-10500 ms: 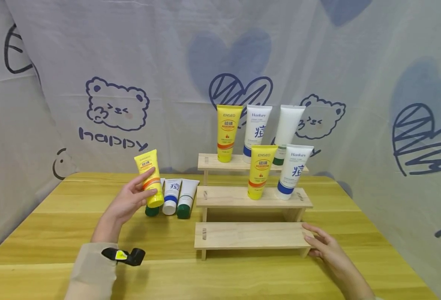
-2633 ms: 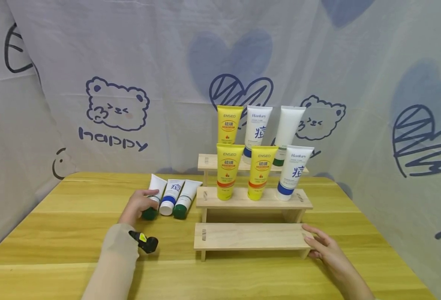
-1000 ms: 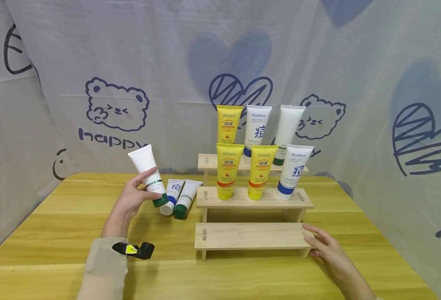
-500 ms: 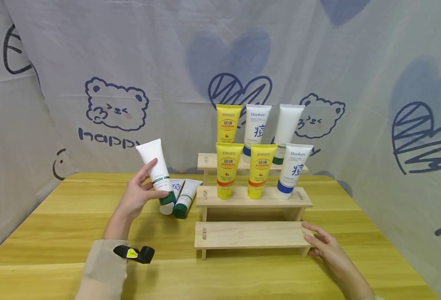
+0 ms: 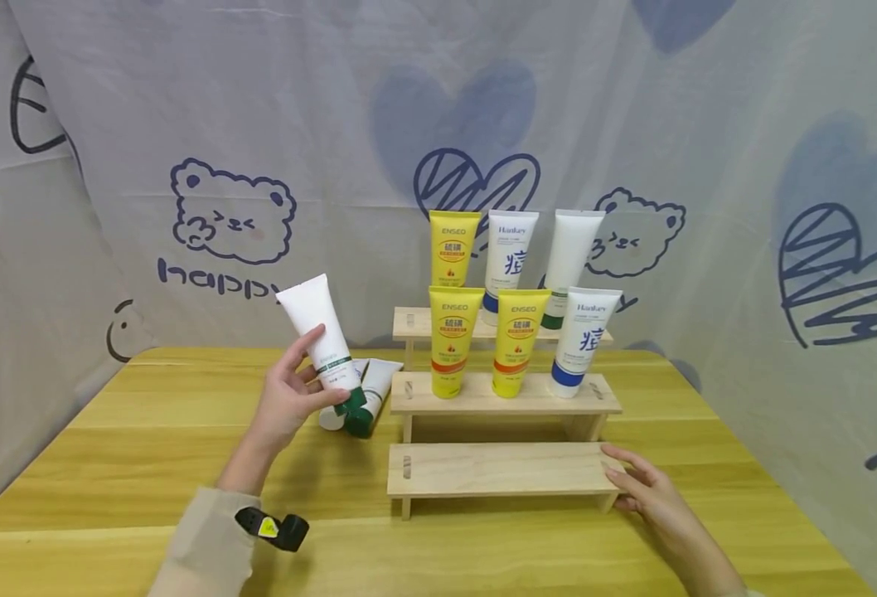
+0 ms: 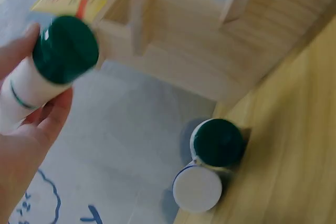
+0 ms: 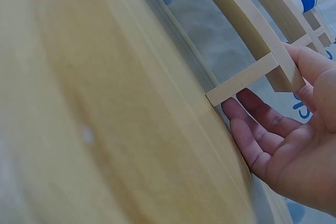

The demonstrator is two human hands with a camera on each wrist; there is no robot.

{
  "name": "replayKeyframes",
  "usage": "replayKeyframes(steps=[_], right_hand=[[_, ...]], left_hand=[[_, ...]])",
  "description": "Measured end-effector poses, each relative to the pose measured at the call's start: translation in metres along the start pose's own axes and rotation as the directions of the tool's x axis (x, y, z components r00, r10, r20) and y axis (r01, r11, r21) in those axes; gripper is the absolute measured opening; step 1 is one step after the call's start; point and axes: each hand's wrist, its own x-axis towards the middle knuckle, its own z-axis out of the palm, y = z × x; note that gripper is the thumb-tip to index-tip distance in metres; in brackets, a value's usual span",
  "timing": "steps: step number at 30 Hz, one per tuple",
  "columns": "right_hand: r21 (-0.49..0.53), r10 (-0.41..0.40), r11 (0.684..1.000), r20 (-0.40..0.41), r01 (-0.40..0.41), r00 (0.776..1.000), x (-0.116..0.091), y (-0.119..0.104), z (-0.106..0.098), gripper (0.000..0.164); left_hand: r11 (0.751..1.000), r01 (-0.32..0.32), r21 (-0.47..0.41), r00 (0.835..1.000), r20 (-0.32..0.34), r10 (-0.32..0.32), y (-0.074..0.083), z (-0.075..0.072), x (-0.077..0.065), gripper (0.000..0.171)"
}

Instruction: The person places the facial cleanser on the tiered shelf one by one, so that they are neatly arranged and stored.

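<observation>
My left hand (image 5: 285, 406) grips a white squeeze tube (image 5: 334, 358) with a green cap, raised above the table and tilted, cap downward. Behind it, partly hidden, lie a white tube with a green cap (image 5: 376, 385) and another with a white cap (image 5: 331, 419); the left wrist view shows both caps from below. My right hand (image 5: 655, 497) holds the right end of the lowest step (image 5: 498, 468) of a wooden display stand. In the right wrist view its thumb is on the board's end and its fingers (image 7: 262, 137) curl beside the leg.
On the middle step (image 5: 409, 402) stand two yellow tubes (image 5: 522, 332) and a white one with a blue band (image 5: 583, 340). The top step (image 5: 412, 323) carries a yellow tube and two white tubes. A printed cloth (image 5: 349, 124) hangs behind the wooden table (image 5: 147, 464).
Earlier a yellow tube went from my left hand onto the middle step. My left hand then picked up the green-capped tube and has moved slightly right with it. The right hand has stayed put.
</observation>
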Motion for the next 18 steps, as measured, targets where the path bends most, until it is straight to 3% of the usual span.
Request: replayKeyframes(steps=[4,9,18], right_hand=[[0.0,0.01,1.0,-0.012,-0.01,1.0,-0.001,0.0,0.0,0.028],[-0.003,0.025,1.0,-0.016,-0.025,1.0,-0.001,-0.001,0.0,0.028],[-0.023,0.033,0.999,-0.001,-0.033,0.999,-0.001,-0.002,0.0,0.031]], left_hand=[[0.998,-0.059,0.006,0.998,-0.01,0.059,-0.003,0.012,-0.003,0.074],[0.994,-0.11,0.003,0.994,0.027,0.11,-0.003,0.025,-0.006,0.063],[0.995,-0.099,-0.009,0.991,0.085,0.099,0.004,0.043,-0.013,0.061]])
